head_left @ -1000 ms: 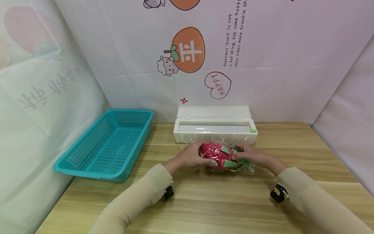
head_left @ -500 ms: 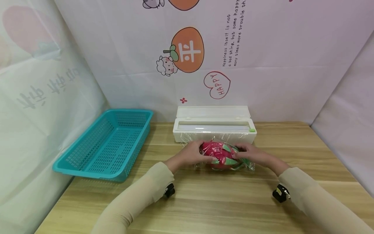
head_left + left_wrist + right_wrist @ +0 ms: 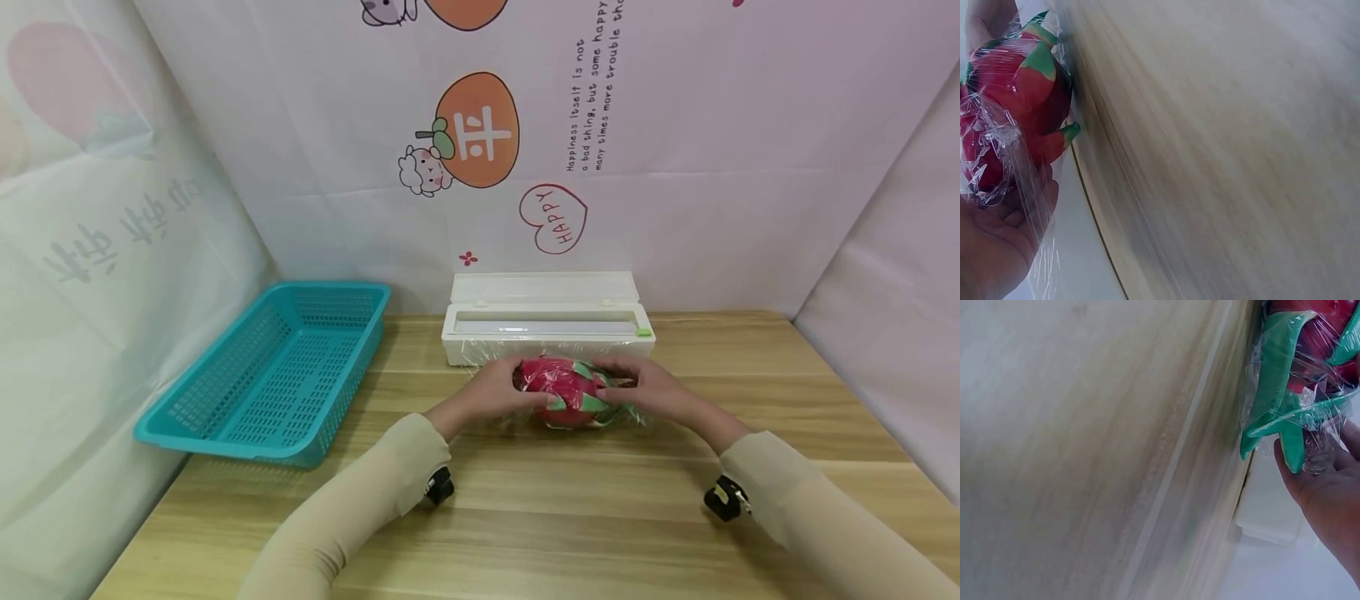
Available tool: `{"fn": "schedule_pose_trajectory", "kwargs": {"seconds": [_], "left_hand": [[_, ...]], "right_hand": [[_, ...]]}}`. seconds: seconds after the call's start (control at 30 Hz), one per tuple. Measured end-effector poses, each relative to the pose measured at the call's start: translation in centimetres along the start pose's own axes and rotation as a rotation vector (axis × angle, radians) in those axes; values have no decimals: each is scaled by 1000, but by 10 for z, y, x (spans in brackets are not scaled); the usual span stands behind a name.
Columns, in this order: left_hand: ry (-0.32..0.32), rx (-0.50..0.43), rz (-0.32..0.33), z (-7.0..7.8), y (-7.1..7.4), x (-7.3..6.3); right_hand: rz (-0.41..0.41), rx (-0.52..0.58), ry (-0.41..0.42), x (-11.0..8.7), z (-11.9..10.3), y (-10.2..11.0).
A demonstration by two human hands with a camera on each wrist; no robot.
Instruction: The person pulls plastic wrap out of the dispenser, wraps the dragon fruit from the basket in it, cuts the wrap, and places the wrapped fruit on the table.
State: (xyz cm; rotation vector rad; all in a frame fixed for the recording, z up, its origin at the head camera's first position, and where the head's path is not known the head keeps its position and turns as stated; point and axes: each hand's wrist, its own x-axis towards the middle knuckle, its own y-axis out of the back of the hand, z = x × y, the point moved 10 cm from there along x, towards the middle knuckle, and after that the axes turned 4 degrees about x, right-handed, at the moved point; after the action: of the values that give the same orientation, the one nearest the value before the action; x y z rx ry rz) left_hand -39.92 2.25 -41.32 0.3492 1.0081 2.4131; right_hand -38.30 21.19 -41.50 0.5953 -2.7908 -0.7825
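A red dragon fruit [image 3: 561, 385] with green-tipped scales lies between both hands, wrapped in clear cling film [image 3: 1000, 134]. My left hand [image 3: 495, 392] grips its left end, the thumb along the near side. At the leafy right end, my right hand [image 3: 656, 390] holds the fruit through the film, fingers behind and thumb in front. Bunched film shows near the left palm in the left wrist view. Long green leaves [image 3: 1275, 362] under film reach toward the fingers in the right wrist view. Just behind stands a white cling film box [image 3: 471, 353], lid raised.
A blue-green perforated basket [image 3: 330, 288] stands on the left of the wooden table [image 3: 562, 517]. Inside the box lies a pale roll [image 3: 547, 327], with a small green slider [image 3: 643, 332] at the box's right end. Printed white sheeting [image 3: 337, 167] rises behind and at both sides.
The dragon fruit has turned a little between the hands. My right hand has shifted farther over the leafy end, and less loose film sticks out on that side.
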Motion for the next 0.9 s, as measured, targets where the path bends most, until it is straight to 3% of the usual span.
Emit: {"fn": "schedule_pose_trajectory", "kwargs": {"seconds": [0.33,0.9], "left_hand": [[-6,8,-5,-2,0,3],[-32,37,16,-3,8,4]], "right_hand": [[-18,-51,17,-3,1,-1],[-29,-24,47,-6,-2,-1]]}}
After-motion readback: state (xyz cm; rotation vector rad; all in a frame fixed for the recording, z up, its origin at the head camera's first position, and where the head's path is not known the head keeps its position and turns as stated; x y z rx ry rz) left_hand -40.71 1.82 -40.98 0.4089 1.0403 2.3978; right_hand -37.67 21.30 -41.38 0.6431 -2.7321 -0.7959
